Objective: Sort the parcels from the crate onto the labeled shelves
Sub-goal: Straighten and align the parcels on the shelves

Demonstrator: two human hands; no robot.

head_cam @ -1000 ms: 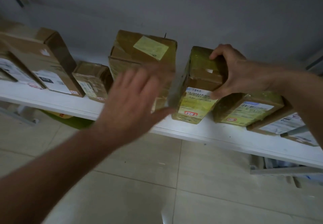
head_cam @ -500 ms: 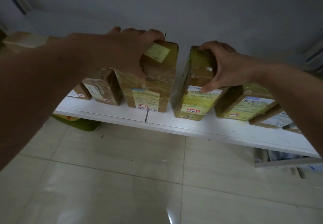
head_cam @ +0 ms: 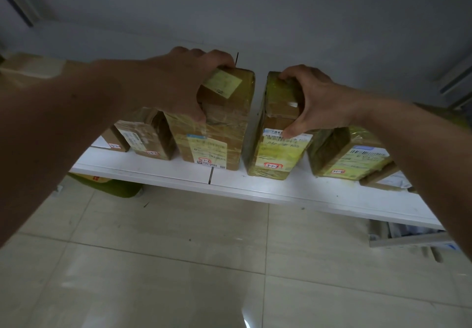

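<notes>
While the left hand [head_cam: 178, 84] hooks its fingers [head_cam: 219, 56] over the back top edge of the brown parcel [head_cam: 219, 133], thumb pressed to its front, the right hand [head_cam: 314, 102] grips the yellow-taped parcel [head_cam: 278, 153] the same way. Both parcels stand on the white shelf [head_cam: 255, 187], near its front lip. Tall, narrow and glossy with tape, either could slip, or tip forward to the floor [head_cam: 178, 263] if pulled from the top. A slim gap separates them; a smaller parcel [head_cam: 145, 138] and a leaning parcel [head_cam: 350, 153] crowd the outer sides, so free room lies forward only.
</notes>
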